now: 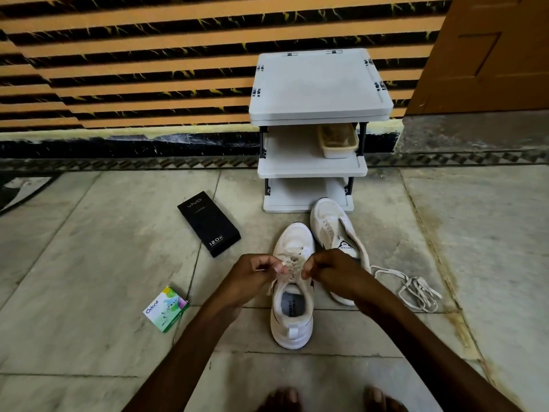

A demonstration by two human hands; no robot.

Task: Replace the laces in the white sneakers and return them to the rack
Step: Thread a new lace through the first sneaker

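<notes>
A white sneaker (pixel 292 316) stands on the floor in front of me, toe pointing away. Over its lacing my left hand (pixel 252 278) and my right hand (pixel 332 270) each pinch a piece of the cream lace (pixel 294 258). The second white sneaker (pixel 329 227) lies just beyond on the right, unlaced, partly hidden by my right hand. A loose cream lace (pixel 416 288) is heaped on the floor to its right. The grey shoe rack (pixel 319 87) stands against the wall beyond the sneakers.
A tan tray (pixel 338 139) sits on the rack's middle shelf. A black phone box (pixel 208 223) and a small green-and-white box (pixel 166 309) lie on the tiled floor to the left. My bare feet (pixel 326 399) show at the bottom edge. A wooden door (pixel 490 49) is at the right.
</notes>
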